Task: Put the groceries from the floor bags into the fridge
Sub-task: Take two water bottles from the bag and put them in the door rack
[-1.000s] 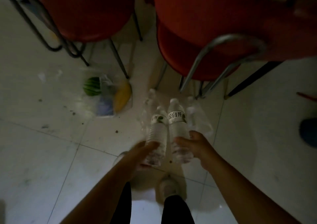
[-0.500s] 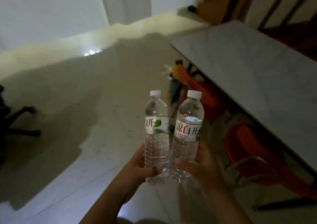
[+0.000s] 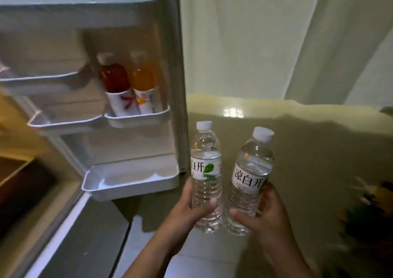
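Head view: both hands [image 3: 231, 216] grip water bottles [image 3: 205, 171] beside fridge door [image 3: 131, 128].

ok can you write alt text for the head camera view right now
A person's left hand and right hand each hold an upright clear plastic water bottle with a white cap, left bottle and right bottle, before an open white fridge door. A middle door shelf holds a red drink bottle and an orange drink bottle.

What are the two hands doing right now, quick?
Left hand: holding the left water bottle.
Right hand: holding the right water bottle.
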